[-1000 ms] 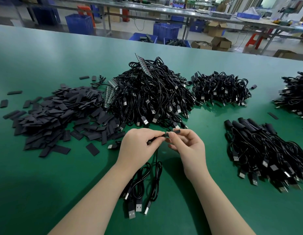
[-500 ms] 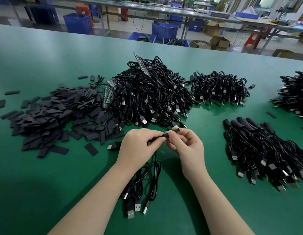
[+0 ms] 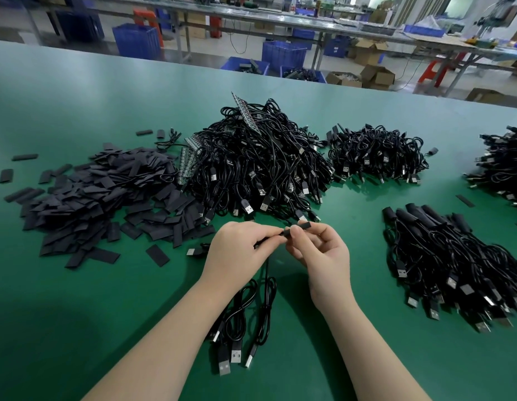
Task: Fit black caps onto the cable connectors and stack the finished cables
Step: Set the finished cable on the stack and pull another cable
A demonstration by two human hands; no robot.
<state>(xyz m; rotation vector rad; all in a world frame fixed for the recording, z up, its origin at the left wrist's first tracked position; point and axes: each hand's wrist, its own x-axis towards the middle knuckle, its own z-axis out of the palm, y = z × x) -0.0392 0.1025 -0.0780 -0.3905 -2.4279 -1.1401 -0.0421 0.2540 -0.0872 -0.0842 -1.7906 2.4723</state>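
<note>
Head view: green table (image 3: 77, 328) bare nearside

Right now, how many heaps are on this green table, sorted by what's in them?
Heap of loose black caps: 1
Tangled black cable heaps: 3, the big middle heap, the smaller heap, the right-edge heap, which is partly out of view
Neat stack of capped cables: 1
Total: 5

left hand (image 3: 237, 247) gripping cable (image 3: 267, 273), right hand (image 3: 323, 253) pinching black cap (image 3: 299, 228)
</note>
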